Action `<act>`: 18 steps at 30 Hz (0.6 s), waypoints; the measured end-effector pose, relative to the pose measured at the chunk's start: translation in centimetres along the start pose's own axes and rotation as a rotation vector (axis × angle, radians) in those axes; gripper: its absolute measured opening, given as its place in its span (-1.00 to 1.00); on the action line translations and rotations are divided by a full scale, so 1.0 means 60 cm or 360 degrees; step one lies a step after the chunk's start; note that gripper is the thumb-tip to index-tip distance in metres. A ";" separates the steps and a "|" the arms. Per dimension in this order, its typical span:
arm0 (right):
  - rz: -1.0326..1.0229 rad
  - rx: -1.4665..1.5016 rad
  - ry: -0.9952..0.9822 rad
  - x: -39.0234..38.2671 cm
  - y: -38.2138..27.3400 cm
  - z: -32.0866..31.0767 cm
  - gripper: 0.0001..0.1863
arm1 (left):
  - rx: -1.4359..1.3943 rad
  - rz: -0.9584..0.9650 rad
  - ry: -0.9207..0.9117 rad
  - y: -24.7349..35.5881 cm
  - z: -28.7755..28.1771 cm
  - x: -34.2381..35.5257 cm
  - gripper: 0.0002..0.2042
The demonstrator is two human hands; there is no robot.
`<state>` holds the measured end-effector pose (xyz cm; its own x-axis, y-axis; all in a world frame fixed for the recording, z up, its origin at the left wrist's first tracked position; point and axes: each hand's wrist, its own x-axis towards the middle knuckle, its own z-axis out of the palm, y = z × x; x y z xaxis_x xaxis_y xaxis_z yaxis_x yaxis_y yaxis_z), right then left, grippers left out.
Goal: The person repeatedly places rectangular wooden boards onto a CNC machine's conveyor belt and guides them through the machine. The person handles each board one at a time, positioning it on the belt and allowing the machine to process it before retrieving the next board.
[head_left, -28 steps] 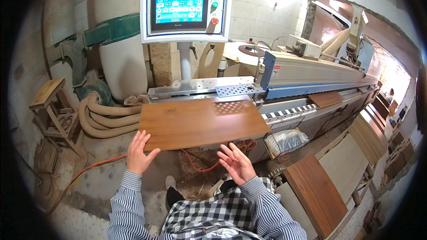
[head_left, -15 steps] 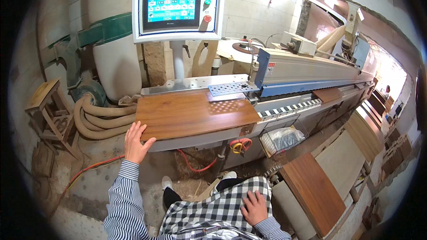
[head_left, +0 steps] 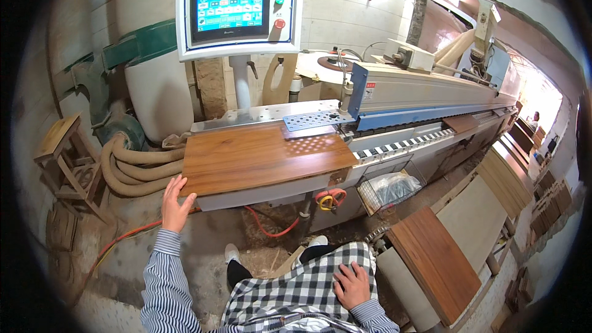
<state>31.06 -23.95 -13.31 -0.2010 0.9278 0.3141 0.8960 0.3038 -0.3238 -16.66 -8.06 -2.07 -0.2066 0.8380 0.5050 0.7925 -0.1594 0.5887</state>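
Observation:
My left hand (head_left: 176, 205), its fingers spread, rests at the near left corner of a brown wood-grain board (head_left: 265, 160). That board lies flat on the infeed table of a long woodworking machine (head_left: 425, 100), its far right part under a blue perforated plate (head_left: 314, 121). On the black-and-white checked apron (head_left: 283, 293) over my lap lies my right hand (head_left: 351, 285), flat with fingers apart and holding nothing. Farther along the machine's track sits a second brown board (head_left: 461, 124).
A control screen (head_left: 229, 11) on a post rises behind the table. To the right, another brown board (head_left: 435, 265) tops a roller stand. A wire basket with plastic (head_left: 393, 190) hangs under the machine. Ribbed hoses (head_left: 145, 172) and a wooden stool (head_left: 73, 166) stand left.
The second board has travelled farther right along the machine's track. The view has shifted slightly; my left hand stays by the near board's corner and my right hand on the apron.

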 end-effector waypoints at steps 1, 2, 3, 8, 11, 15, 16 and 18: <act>-0.0004 -0.0001 0.0006 0.000 0.000 0.000 -0.71 | -0.0002 -0.0005 -0.0006 0.001 0.000 0.001 -0.51; -0.0009 -0.0001 0.0012 0.000 0.000 0.000 -0.72 | -0.0004 -0.0012 -0.0012 0.002 -0.001 0.002 -0.51; -0.0008 -0.0003 0.0010 0.001 0.000 0.000 -0.72 | -0.0005 -0.0023 -0.0018 0.002 -0.002 0.001 -0.50; -0.0006 -0.0006 0.0003 0.000 0.002 0.001 -0.71 | 0.0022 0.0012 -0.0024 0.007 -0.003 0.005 -0.48; 0.0006 -0.0012 -0.0033 0.002 0.001 -0.002 -0.71 | 0.0018 0.0002 -0.0013 0.005 -0.003 0.005 -0.47; -0.0008 0.0000 -0.0026 0.003 -0.001 -0.004 -0.70 | 0.0037 0.0019 -0.0006 0.009 -0.003 0.006 -0.46; -0.0005 0.0003 -0.0026 0.002 -0.001 -0.004 -0.70 | 0.0034 0.0013 -0.0011 0.013 -0.002 0.007 -0.45; -0.0002 0.0014 -0.0020 0.003 -0.001 -0.004 -0.71 | 0.0026 0.0003 -0.0016 0.026 0.000 0.009 -0.44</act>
<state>31.08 -23.87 -13.04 -0.2069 0.9302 0.3033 0.8925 0.3064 -0.3311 -15.53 -7.83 -0.85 -0.1995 0.8431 0.4994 0.8022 -0.1522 0.5773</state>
